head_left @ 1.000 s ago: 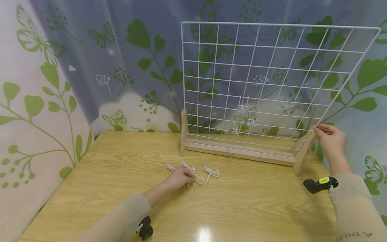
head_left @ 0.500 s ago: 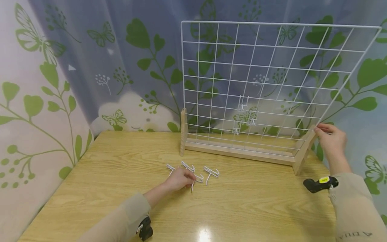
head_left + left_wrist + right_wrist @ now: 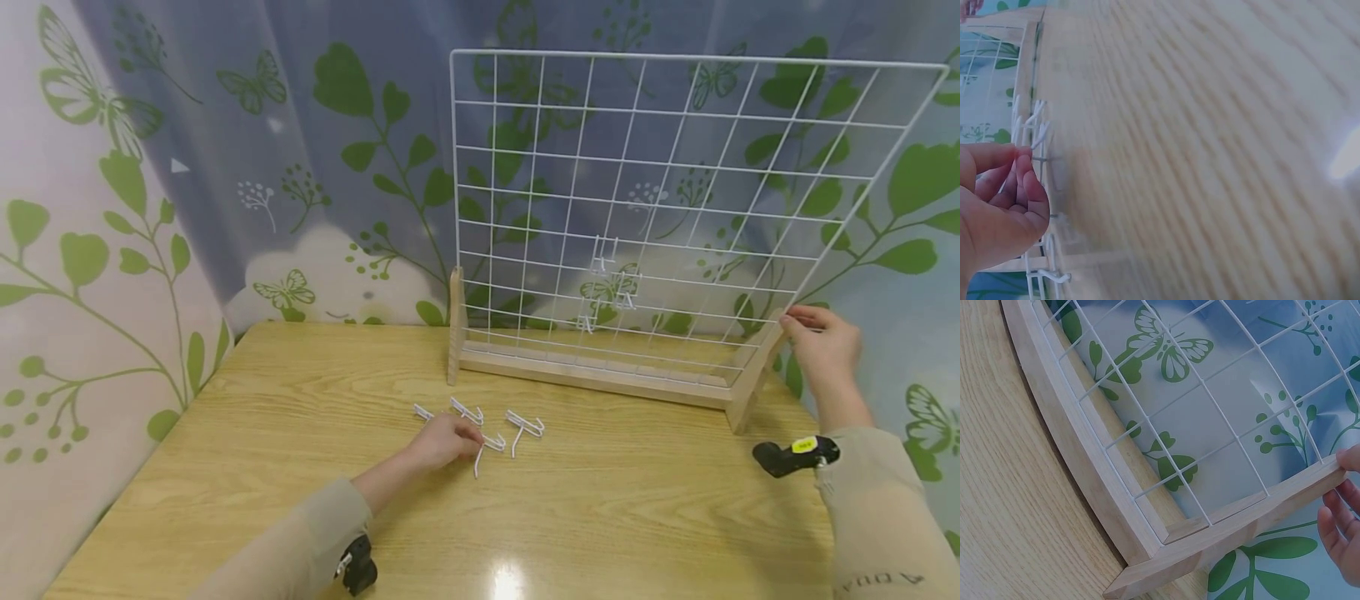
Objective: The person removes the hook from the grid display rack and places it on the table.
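Observation:
My left hand (image 3: 442, 442) is low over the table, pinching a white wire hook (image 3: 492, 442) between thumb and fingers; its bent prong points toward me. In the left wrist view the fingertips (image 3: 1022, 152) meet at that hook. Close by on the table lie more white hooks: one at the right (image 3: 525, 423), one behind the hand (image 3: 467, 411), and one at its left (image 3: 422, 412), partly covered. My right hand (image 3: 823, 346) grips the top of the right upright of a wooden stand (image 3: 1329, 467), which carries a white wire grid panel (image 3: 577, 158).
Several white hooks (image 3: 602, 265) hang on the lower middle of the grid. The stand's base rail (image 3: 592, 379) runs along the back of the wooden table (image 3: 600, 517). A patterned curtain (image 3: 337, 208) closes off the back and sides.
The left hand's hook has turned so its prong points down toward me. The left hand has barely shifted, and the right hand keeps its place on the stand.

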`<state>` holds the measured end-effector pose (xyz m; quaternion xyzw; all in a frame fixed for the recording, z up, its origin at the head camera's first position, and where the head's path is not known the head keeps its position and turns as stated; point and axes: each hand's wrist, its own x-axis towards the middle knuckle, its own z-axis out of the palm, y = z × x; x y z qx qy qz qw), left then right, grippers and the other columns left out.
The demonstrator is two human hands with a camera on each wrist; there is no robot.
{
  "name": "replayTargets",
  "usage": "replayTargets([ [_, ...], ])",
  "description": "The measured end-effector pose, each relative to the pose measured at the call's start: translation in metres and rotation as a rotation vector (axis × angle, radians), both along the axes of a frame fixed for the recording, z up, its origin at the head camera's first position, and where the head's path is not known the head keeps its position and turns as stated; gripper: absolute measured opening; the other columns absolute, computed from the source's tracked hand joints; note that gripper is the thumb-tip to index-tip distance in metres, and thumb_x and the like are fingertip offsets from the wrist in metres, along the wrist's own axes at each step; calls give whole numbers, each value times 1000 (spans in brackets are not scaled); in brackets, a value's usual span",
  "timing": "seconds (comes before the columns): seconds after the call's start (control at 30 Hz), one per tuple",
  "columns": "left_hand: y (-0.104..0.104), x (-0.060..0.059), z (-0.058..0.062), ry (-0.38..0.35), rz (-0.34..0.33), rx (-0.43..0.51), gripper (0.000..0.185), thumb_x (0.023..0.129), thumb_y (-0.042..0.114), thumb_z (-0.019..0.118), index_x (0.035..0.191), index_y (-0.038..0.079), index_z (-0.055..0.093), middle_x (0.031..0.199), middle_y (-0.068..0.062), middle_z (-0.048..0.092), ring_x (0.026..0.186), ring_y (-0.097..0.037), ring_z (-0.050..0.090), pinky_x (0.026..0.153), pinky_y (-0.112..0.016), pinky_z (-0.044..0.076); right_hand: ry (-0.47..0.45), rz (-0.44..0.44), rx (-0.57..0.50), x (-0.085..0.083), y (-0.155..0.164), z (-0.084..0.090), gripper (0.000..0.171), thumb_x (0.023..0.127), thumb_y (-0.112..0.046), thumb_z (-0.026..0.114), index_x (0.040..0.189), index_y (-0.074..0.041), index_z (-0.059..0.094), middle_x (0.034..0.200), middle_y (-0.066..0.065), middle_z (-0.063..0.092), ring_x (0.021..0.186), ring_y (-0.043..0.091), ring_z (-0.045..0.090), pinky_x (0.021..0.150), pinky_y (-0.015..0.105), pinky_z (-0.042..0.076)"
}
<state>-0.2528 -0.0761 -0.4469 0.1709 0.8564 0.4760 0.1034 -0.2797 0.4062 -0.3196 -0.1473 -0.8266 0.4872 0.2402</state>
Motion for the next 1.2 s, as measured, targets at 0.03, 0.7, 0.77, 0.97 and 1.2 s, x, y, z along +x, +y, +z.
replayTargets([
  [0.03,0,0,1,-13,1,8,9,80,1,65,88,-1,68,78,-2,63,64,-9,53,56,-22,45,-7,0,4,0,0,0,14,91,-23,57,84,-35,54,75,-26,48,66,-10,47,54,7,40],
  [0.7,2,-16,48,-61,62,129,18,85,6,63,100,-4,65,82,-5,66,76,-25,61,71,-37,51,-64,-22,65,-1,-1,0,12,92,-30,55,102,-23,59,83,-20,45,70,-8,45,56,9,40],
  [0.77,3,-17,54,-63,71,144,18,85,7,64,100,-4,65,83,-6,66,77,-26,61,70,-35,51,-67,-25,66,-1,-1,0,12,92,-30,55,102,-23,59,82,-20,45,70,-8,45,56,9,40],
  [0.97,9,-23,67,-29,64,159,18,85,6,63,99,-3,65,83,-7,66,79,-29,61,71,-36,51,-64,-26,69,0,-1,0,12,92,-29,55,102,-23,59,82,-21,45,70,-8,45,57,8,40],
  [1.2,16,-29,81,2,44,165,20,87,6,60,104,-4,64,87,-9,68,71,-14,58,65,-26,47,-51,-15,70,1,-1,-1,9,92,-29,55,100,-26,58,82,-21,45,69,-8,46,57,9,40],
])
